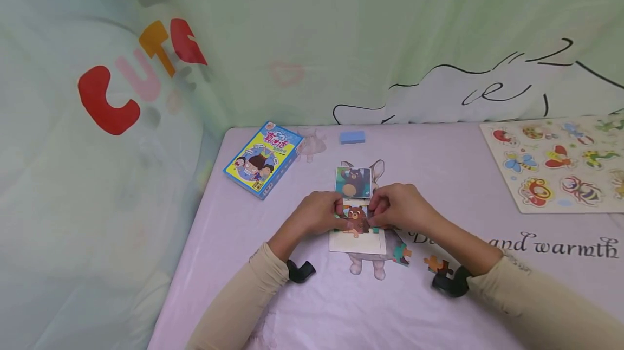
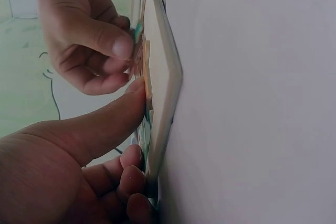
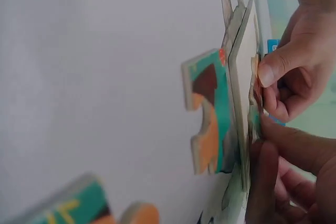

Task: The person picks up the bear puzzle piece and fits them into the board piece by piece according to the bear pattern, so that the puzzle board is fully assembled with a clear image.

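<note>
A pale puzzle board (image 1: 358,245) lies on the table, its upper part filled with joined bear jigsaw pieces (image 1: 357,220). At its left side my left hand (image 1: 319,213) holds the pieces, its thumb (image 2: 118,114) pressing on an orange one and its other fingers curled near the edge. My right hand (image 1: 401,205) pinches a teal-edged jigsaw piece (image 1: 374,229) at the right side of the picture. Fingers hide part of that piece. Just above the board is a bear picture card (image 1: 353,182). A loose teal and orange piece (image 3: 218,119) lies right beside the board.
Another loose orange and brown piece (image 1: 437,265) lies near my right forearm. A blue and yellow box (image 1: 265,159) stands back left, and a small blue block (image 1: 352,137) is at the back. An insect-picture board (image 1: 560,163) lies at the right. Black straps show at both wrists.
</note>
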The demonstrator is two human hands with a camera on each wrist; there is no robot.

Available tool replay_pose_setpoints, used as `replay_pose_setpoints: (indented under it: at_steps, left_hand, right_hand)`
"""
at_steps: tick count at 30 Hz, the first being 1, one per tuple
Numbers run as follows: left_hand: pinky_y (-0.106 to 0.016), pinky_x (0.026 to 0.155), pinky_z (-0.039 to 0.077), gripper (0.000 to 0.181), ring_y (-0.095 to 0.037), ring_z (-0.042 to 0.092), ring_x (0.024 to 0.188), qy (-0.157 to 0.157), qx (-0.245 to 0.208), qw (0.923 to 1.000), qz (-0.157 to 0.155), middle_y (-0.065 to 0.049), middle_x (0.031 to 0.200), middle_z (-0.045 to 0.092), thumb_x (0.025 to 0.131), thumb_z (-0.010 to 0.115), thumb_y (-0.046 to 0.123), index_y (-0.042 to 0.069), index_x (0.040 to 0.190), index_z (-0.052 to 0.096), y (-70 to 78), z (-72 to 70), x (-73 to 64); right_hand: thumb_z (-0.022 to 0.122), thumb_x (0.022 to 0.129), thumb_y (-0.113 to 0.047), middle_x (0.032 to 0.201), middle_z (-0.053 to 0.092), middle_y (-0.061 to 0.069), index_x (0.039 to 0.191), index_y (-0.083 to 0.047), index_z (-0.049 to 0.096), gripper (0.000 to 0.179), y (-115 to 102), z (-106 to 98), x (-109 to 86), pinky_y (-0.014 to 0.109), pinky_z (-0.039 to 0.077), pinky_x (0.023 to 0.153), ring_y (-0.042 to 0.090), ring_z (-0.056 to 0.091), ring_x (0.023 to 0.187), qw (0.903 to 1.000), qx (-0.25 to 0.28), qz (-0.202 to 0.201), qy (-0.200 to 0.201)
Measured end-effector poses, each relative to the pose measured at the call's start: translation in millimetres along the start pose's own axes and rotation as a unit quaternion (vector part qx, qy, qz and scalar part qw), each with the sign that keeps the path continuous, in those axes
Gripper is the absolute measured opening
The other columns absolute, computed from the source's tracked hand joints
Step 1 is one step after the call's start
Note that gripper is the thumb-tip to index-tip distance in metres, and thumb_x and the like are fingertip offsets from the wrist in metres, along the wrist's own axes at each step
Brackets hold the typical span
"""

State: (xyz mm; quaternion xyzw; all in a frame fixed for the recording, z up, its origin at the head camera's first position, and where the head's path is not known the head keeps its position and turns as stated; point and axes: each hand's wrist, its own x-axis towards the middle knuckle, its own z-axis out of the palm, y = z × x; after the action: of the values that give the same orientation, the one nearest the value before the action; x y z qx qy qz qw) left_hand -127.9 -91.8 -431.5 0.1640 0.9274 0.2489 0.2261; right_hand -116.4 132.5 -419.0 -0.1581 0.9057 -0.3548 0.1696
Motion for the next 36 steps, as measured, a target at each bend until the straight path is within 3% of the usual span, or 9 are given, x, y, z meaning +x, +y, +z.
replay_pose_setpoints:
  at_steps: [6, 10, 14, 26, 36]
  left_hand:
    - [-0.026, 0.06, 0.035, 0.036, -0.014, 0.051, 0.069, 0.001, 0.004, 1.0, -0.003, 0.003, 0.068, 0.05, 0.082, 0.086, 0.037, 0.016, 0.083, 0.057, 1.6, -1.4, -0.7]
    - [-0.026, 0.059, 0.035, 0.036, -0.013, 0.051, 0.069, 0.001, 0.002, 1.0, -0.005, 0.003, 0.068, 0.051, 0.081, 0.086, 0.037, 0.015, 0.084, 0.058, 2.2, -1.4, -1.6]
    - [-0.026, 0.058, 0.034, 0.035, -0.013, 0.051, 0.068, 0.001, -0.006, 1.0, -0.004, 0.003, 0.067, 0.05, 0.082, 0.086, 0.036, 0.014, 0.085, 0.059, 1.6, -0.9, -2.0]
    - [-0.025, 0.057, 0.033, 0.035, -0.012, 0.049, 0.065, 0.004, -0.009, 0.9999, 0.004, 0.004, 0.066, 0.049, 0.082, 0.086, 0.036, 0.014, 0.086, 0.06, 0.7, -1.5, -2.6]
    - [-0.025, 0.057, 0.033, 0.035, -0.01, 0.047, 0.063, 0.003, -0.002, 0.9997, 0.024, 0.006, 0.064, 0.047, 0.083, 0.085, 0.037, 0.013, 0.084, 0.059, -1.5, -1.6, -0.9]
  right_hand:
    - [0.083, 0.085, -0.023, 0.065, 0.063, -0.002, 0.087, -0.011, 0.071, 0.017, 2.9, -4.5, -0.8, 0.028, 0.044, 0.055, 0.013, 0.056, 0.059, 0.9996, -0.018, 0.017, 0.012]
    - [0.077, 0.09, -0.026, 0.062, 0.059, -0.001, 0.084, -0.011, 0.068, 0.018, 5.9, -9.6, -1.5, 0.029, 0.042, 0.055, 0.014, 0.054, 0.056, 0.9991, -0.017, 0.037, -0.013]
    - [0.082, 0.085, -0.025, 0.066, 0.059, -0.001, 0.083, -0.012, 0.064, 0.022, 6.1, -12.1, -1.9, 0.029, 0.042, 0.058, 0.014, 0.054, 0.059, 0.998, -0.014, 0.041, -0.046]
    - [0.085, 0.079, -0.021, 0.067, 0.056, 0.0, 0.081, -0.011, 0.063, 0.024, 3.6, -7.8, 0.3, 0.031, 0.039, 0.06, 0.017, 0.052, 0.065, 0.9973, -0.035, 0.05, -0.042]
    - [0.09, 0.074, -0.04, 0.065, 0.052, -0.001, 0.075, -0.013, 0.057, 0.042, -1.1, -0.2, 5.5, 0.029, 0.035, 0.055, 0.016, 0.049, 0.061, 0.9935, -0.097, 0.053, -0.025]
